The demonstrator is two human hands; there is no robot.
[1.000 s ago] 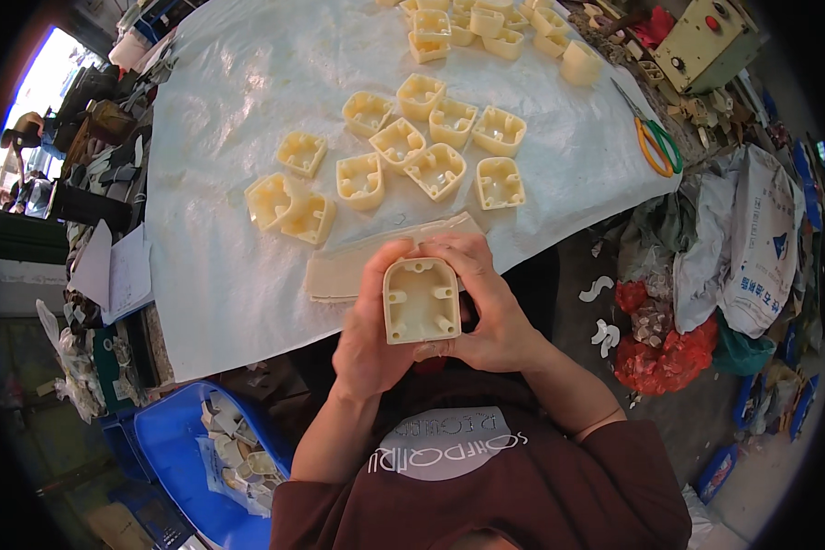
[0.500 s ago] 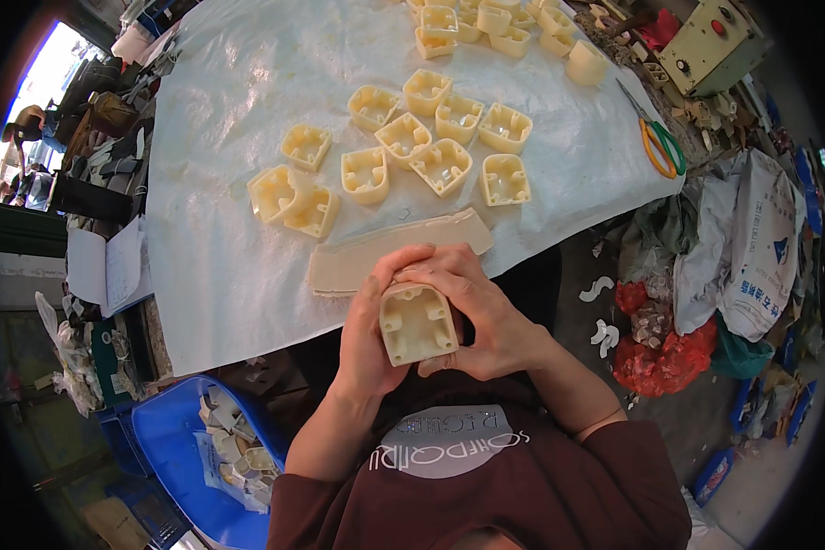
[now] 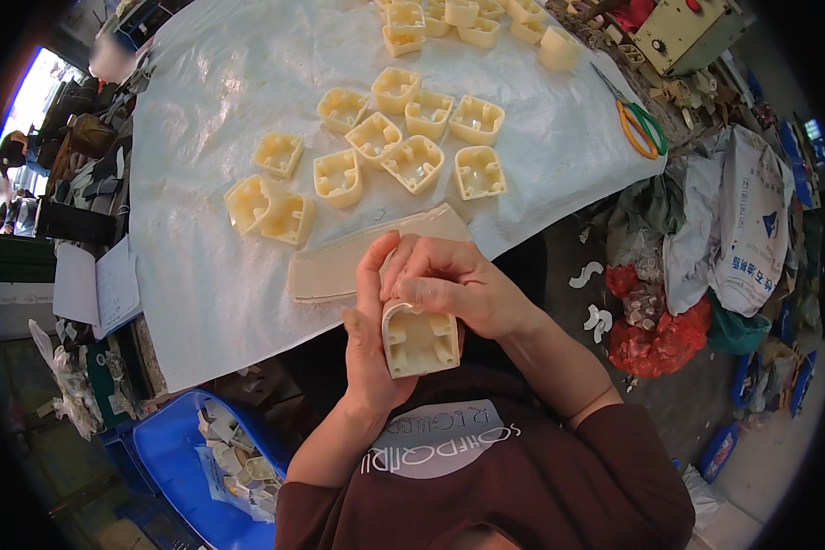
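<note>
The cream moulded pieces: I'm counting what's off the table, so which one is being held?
The cream piece near the chest, clasped between left hand and right hand; all others lie on the white sheet.

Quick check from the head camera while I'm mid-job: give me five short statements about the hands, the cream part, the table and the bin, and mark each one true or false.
1. Both hands hold one cream moulded part close to the chest. True: left hand cradles it, right hand covers its top.
2. The scissors have blue handles. False: orange and green.
3. More cream parts lie on the white table sheet. True.
4. The flat beige strip lies on the floor. False: it lies on the sheet near the table's front edge.
5. The blue bin is on the person's right. False: lower left.
</note>
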